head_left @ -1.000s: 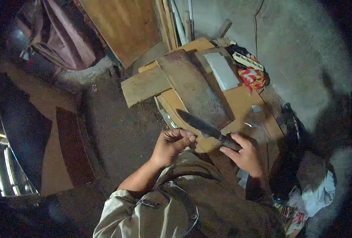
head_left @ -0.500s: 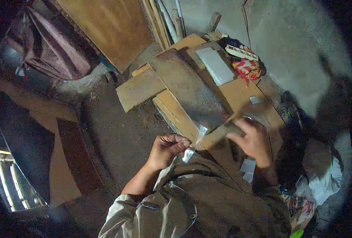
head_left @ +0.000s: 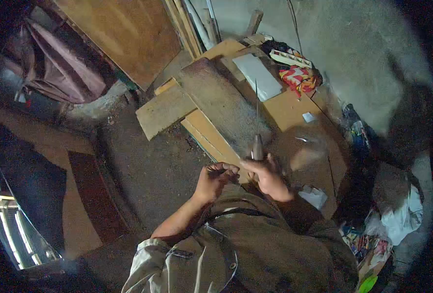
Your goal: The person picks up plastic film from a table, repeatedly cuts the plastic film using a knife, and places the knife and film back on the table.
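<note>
The knife (head_left: 258,146) stands nearly edge-on, its thin blade pointing away from my body over the long dark board (head_left: 221,97). My right hand (head_left: 270,181) is closed around its handle. Just to the left, my left hand (head_left: 214,183) has thumb and fingers pinched together; whatever sits between them is too small to make out. A narrow gap separates the two hands, both in front of my torso. Beyond them lies a tan panel (head_left: 211,139), partly under the dark board.
A short board (head_left: 165,111) juts left. Farther back are a white slab (head_left: 258,75), a cream strip (head_left: 290,58) and red-yellow cloth (head_left: 299,79). White scraps (head_left: 314,197) lie right of my right hand. A plywood sheet (head_left: 123,36) leans at the back, and white bags (head_left: 402,219) lie right.
My right hand has swung left toward my left hand, and the knife has turned to point away from me. The shiny clear strip seen by my left hand is no longer distinguishable. The view has shifted slightly.
</note>
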The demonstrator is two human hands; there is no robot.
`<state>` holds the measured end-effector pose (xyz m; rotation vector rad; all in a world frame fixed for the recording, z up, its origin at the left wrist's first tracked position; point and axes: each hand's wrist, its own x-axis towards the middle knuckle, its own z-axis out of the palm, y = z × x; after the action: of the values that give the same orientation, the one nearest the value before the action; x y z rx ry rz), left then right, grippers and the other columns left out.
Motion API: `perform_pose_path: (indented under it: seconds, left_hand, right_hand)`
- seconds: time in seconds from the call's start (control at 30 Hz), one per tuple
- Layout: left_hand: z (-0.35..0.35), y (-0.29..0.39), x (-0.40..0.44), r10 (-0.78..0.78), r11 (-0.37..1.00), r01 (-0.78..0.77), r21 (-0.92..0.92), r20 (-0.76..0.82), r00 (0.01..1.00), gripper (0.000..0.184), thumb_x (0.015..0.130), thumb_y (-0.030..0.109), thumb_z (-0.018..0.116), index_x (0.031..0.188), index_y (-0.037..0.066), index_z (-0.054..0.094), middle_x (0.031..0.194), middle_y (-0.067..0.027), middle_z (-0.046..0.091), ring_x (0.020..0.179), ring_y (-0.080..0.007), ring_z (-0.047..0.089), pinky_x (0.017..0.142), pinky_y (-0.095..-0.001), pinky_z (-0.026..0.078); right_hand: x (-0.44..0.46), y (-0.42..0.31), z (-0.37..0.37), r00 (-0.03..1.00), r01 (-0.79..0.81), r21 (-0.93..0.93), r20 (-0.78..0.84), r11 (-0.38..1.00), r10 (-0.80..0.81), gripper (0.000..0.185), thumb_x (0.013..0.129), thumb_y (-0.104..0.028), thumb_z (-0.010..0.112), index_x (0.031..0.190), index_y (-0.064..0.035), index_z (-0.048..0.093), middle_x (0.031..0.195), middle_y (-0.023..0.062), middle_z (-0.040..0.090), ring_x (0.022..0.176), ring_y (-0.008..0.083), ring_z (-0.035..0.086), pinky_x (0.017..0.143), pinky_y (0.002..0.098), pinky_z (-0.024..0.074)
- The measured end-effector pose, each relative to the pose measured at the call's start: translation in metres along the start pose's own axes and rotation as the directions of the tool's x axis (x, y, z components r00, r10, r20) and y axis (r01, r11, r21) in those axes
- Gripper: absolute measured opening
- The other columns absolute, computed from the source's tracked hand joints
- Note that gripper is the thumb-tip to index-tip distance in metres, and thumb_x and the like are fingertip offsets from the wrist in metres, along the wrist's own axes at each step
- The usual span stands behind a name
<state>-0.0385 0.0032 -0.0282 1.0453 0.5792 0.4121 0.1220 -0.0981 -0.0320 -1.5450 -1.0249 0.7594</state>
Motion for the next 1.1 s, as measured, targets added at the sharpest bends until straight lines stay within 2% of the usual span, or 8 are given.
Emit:
perform_pose_path:
  seconds: [0.03,0.37,0.57,0.73,0.87,0.9,0.97,1.1]
  left_hand:
    - [-0.002,-0.002,0.002,-0.015,1.0,0.015,0.017,0.035,0.999,0.018,0.086,0.009,0.06,0.1,-0.002,0.061,0.09,-0.0071,0.064,0.082,-0.0145,0.06,0.075,-0.0296,0.049]
    - [-0.023,-0.001,0.0,-0.092,0.987,0.11,0.115,-0.153,0.984,0.046,0.086,0.02,0.061,0.124,-0.002,0.045,0.116,-0.0174,0.055,0.104,-0.0225,0.055,0.087,-0.0331,0.044]
    - [-0.028,0.005,-0.002,-0.08,0.985,0.103,0.141,-0.16,0.984,0.045,0.086,0.019,0.061,0.123,-0.002,0.046,0.115,-0.0158,0.056,0.103,-0.0213,0.055,0.088,-0.032,0.044]
    - [-0.04,-0.01,0.006,-0.059,0.992,0.076,0.098,-0.166,0.984,0.039,0.086,0.015,0.06,0.118,-0.005,0.05,0.107,-0.0123,0.059,0.095,-0.0203,0.058,0.085,-0.0309,0.044]
    - [-0.041,-0.01,0.008,-0.102,0.975,0.129,0.179,-0.155,0.983,0.036,0.086,0.017,0.058,0.116,-0.002,0.053,0.109,-0.0132,0.059,0.093,-0.022,0.06,0.083,-0.0325,0.045]
    - [-0.042,-0.01,0.01,-0.113,0.975,0.136,0.176,-0.136,0.984,0.036,0.086,0.017,0.058,0.116,-0.002,0.053,0.109,-0.0132,0.059,0.093,-0.022,0.06,0.083,-0.0325,0.045]
    - [-0.04,-0.012,0.012,-0.05,0.966,0.068,0.249,-0.077,0.996,0.035,0.087,0.017,0.058,0.116,-0.001,0.054,0.109,-0.0134,0.06,0.094,-0.0218,0.06,0.082,-0.0331,0.045]
    - [-0.041,-0.018,0.013,-0.176,0.966,0.205,0.155,-0.184,0.967,0.038,0.086,0.017,0.058,0.119,-0.001,0.052,0.108,-0.0133,0.06,0.094,-0.0215,0.06,0.079,-0.0326,0.046]
  right_hand:
    - [0.007,-0.003,0.002,0.953,-0.297,0.339,0.041,0.893,0.301,0.018,0.077,-0.021,0.065,0.087,-0.0075,0.057,0.069,0.0002,0.052,0.055,0.0078,0.044,0.049,0.024,0.0333]
    - [0.123,0.081,-0.001,0.852,-0.403,0.282,-0.232,0.871,0.469,0.045,0.069,-0.022,0.074,0.102,-0.0067,0.046,0.078,0.003,0.052,0.062,0.0134,0.048,0.054,0.0284,0.0401]
    - [0.118,0.089,-0.03,0.899,-0.293,-0.045,-0.352,0.955,0.26,0.042,0.076,-0.025,0.071,0.104,-0.0043,0.048,0.089,0.0044,0.057,0.078,0.0111,0.055,0.052,0.0253,0.0423]
    - [0.061,0.073,-0.086,0.819,-0.151,0.306,-0.494,0.94,0.292,0.033,0.082,-0.02,0.063,0.11,-0.009,0.048,0.083,0.0022,0.056,0.069,0.0107,0.054,0.049,0.0239,0.0418]
    - [0.002,0.165,-0.168,0.812,-0.045,-0.791,-0.385,0.61,-0.439,0.039,0.082,-0.016,0.062,0.116,-0.0108,0.043,0.083,0.0023,0.056,0.059,0.0136,0.051,0.052,0.0264,0.042]
    - [-0.013,0.139,-0.172,0.716,-0.188,-0.291,-0.694,0.938,-0.072,0.035,0.082,-0.016,0.063,0.112,-0.0079,0.046,0.084,0.0037,0.057,0.062,0.0126,0.053,0.054,0.0254,0.0427]
    - [-0.034,0.134,-0.188,0.555,-0.222,0.318,-0.736,0.922,0.387,0.031,0.083,-0.015,0.063,0.109,-0.005,0.05,0.085,0.0051,0.057,0.065,0.0116,0.055,0.056,0.0245,0.0435]
    - [-0.1,0.254,-0.253,0.608,-0.461,-0.062,-0.749,0.885,0.264,0.04,0.085,-0.021,0.059,0.119,-0.0032,0.046,0.098,0.0117,0.057,0.085,0.0216,0.057,0.077,0.0342,0.0465]
